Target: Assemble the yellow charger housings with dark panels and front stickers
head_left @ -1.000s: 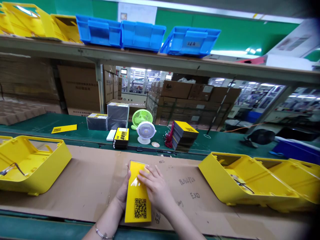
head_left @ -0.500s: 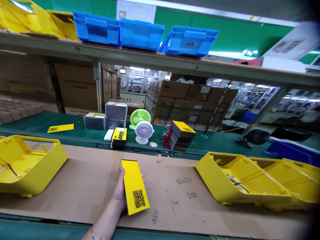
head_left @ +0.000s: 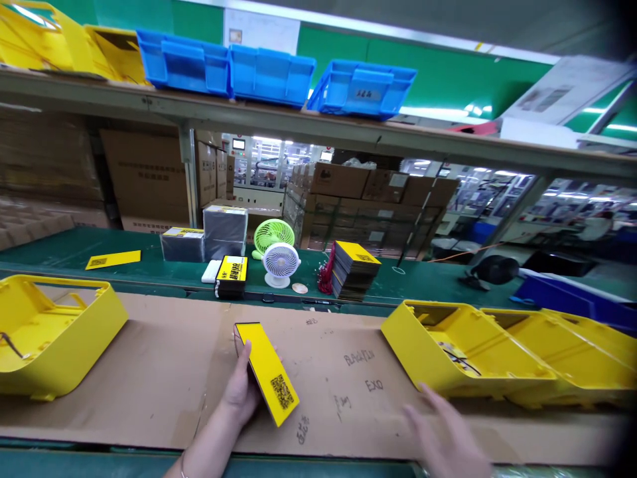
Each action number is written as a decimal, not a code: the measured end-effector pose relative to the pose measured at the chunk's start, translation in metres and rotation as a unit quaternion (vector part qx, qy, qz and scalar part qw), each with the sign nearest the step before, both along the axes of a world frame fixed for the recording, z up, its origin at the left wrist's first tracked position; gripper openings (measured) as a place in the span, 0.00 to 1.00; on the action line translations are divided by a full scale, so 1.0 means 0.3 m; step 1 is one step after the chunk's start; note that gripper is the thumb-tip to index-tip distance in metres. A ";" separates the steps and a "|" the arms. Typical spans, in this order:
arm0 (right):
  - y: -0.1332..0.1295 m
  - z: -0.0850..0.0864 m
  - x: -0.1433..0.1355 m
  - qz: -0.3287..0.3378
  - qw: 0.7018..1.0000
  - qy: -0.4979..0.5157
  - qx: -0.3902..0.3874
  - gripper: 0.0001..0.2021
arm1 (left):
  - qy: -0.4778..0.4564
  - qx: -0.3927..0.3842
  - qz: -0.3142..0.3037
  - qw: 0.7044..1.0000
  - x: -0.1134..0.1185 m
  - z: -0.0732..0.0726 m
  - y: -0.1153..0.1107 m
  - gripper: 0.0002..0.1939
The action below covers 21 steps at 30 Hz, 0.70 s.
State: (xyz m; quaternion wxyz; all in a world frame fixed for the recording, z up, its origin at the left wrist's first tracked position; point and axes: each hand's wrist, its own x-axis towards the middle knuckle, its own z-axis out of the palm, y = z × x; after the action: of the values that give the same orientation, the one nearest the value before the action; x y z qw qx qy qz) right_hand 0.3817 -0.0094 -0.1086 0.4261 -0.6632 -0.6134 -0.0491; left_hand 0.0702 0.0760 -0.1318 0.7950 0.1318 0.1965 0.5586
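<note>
My left hand (head_left: 242, 388) grips a flat yellow panel with a QR code (head_left: 267, 372) by its left side, thumb on the yellow face. The panel is tilted, has a dark edge, and is held over the brown cardboard sheet (head_left: 164, 372). My right hand (head_left: 445, 431), smeared by motion, is at the lower right with thumb and fingers apart and nothing between them. Its fingertips are near the lower edge of a yellow plastic housing (head_left: 423, 352), in which wires and small parts show. Whether they touch it I cannot tell.
Another yellow housing (head_left: 84, 352) sits at left. Behind the cardboard stand a stack of yellow-topped panels (head_left: 355, 269), red wires (head_left: 326, 275), a white fan (head_left: 281, 262), a green fan (head_left: 273, 234) and a black-and-yellow pack (head_left: 232, 275). Blue bins (head_left: 271, 76) line the overhead shelf.
My right hand has come into view at the lower right, by the yellow housing. In my left hand the panel has turned, its lower end swinging slightly right. The camera view has shifted a little.
</note>
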 end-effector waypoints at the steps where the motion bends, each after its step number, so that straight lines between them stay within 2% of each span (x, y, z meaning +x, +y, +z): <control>1: 0.027 -0.015 -0.073 0.055 0.998 -0.039 -0.015 0.25 | 0.001 -0.001 0.005 1.000 0.010 0.003 -0.009 0.27; 2: 0.050 -0.027 -0.153 0.127 0.988 -0.082 -0.030 0.28 | 0.002 -0.002 0.004 1.000 0.019 0.009 -0.020 0.27; 4: 0.081 -0.038 -0.307 0.277 0.949 -0.147 -0.039 0.29 | 0.012 0.001 -0.009 1.000 0.028 0.027 -0.048 0.27; 6: 0.100 -0.040 -0.416 0.369 0.918 -0.146 -0.001 0.27 | 0.055 0.011 -0.045 0.997 0.010 0.057 -0.083 0.28; 7: 0.108 -0.041 -0.446 0.388 0.913 -0.127 0.010 0.27 | 0.096 0.020 -0.070 0.993 -0.012 0.078 -0.101 0.27; 9: 0.126 -0.042 -0.460 0.378 0.924 -0.065 0.005 0.24 | 0.222 0.052 -0.126 0.965 -0.090 0.129 -0.135 0.25; 11: 0.146 -0.044 -0.429 0.336 0.942 -0.006 -0.020 0.19 | 0.393 0.125 -0.139 0.900 -0.214 0.186 -0.157 0.25; 12: 0.155 -0.045 -0.404 0.314 0.949 0.015 -0.030 0.16 | 0.481 0.160 -0.097 0.856 -0.293 0.211 -0.161 0.24; 13: 0.163 -0.045 -0.377 0.294 0.955 0.029 -0.035 0.14 | 0.568 0.175 -0.007 0.804 -0.382 0.232 -0.160 0.23; 14: 0.169 -0.045 -0.348 0.275 0.960 0.038 -0.033 0.13 | 0.652 0.175 0.091 0.732 -0.478 0.248 -0.153 0.23; 15: 0.174 -0.045 -0.319 0.257 0.965 0.043 -0.028 0.13 | 0.731 0.170 0.177 0.637 -0.580 0.256 -0.142 0.25; 16: 0.176 -0.046 -0.291 0.239 0.970 0.047 -0.022 0.13 | 0.796 0.160 0.254 0.525 -0.682 0.258 -0.128 0.27; 17: 0.178 -0.047 -0.264 0.219 0.974 0.050 -0.016 0.13 | 0.853 0.136 0.291 0.411 -0.780 0.255 -0.112 0.30; 18: 0.178 -0.049 -0.238 0.199 0.979 0.053 -0.012 0.13 | 0.897 0.089 0.305 0.309 -0.869 0.248 -0.095 0.33; 19: 0.177 -0.052 -0.213 0.177 0.983 0.058 -0.010 0.14 | 0.927 0.028 0.286 0.243 -0.943 0.239 -0.079 0.36; 20: 0.176 -0.054 -0.191 0.154 0.986 0.064 -0.010 0.15 | 0.948 -0.020 0.238 0.213 -0.999 0.230 -0.064 0.37; 21: 0.174 -0.054 -0.172 0.132 0.988 0.074 -0.015 0.16 | 0.958 -0.058 0.195 0.202 -1.035 0.224 -0.051 0.38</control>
State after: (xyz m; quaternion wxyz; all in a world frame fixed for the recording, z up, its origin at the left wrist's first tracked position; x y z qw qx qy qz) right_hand 0.3300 0.0429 -0.1250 0.4627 -0.5845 -0.6633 0.0659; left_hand -0.2403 0.0608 -0.0647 -0.1293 0.4777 0.8592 0.1298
